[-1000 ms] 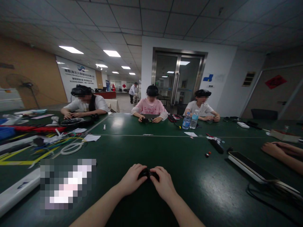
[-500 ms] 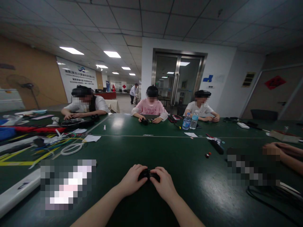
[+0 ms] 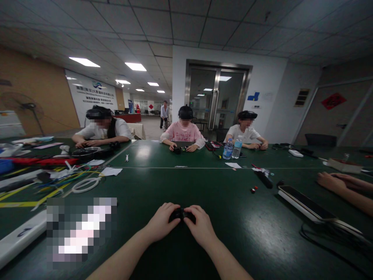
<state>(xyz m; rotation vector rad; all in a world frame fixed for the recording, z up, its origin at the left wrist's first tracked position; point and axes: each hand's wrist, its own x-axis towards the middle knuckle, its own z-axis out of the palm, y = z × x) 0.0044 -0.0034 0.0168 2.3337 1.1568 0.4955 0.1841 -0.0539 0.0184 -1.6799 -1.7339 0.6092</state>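
Note:
Near the front middle of the dark green table (image 3: 140, 249), a small black object (image 3: 182, 213) sits between my two hands. My left hand (image 3: 163, 223) grips its left end, thumb below and fingers curled over the top. The right end is pinched in the same way by my right hand (image 3: 201, 225). Much of the object is hidden by my fingers, and its exact kind is too dark to tell. Both forearms come in from the bottom edge.
Left: a white power strip (image 3: 23, 235), a coiled white cable (image 3: 86, 185) and tangled wires. Right: a phone (image 3: 305, 202) on a white strip, black cables, another person's hands (image 3: 335, 182). Two water bottles (image 3: 232, 147) and three seated people are across the table.
The whole view has shifted slightly, with the background a little further left. My hands keep nearly the same hold. The standing person in the back is more upright.

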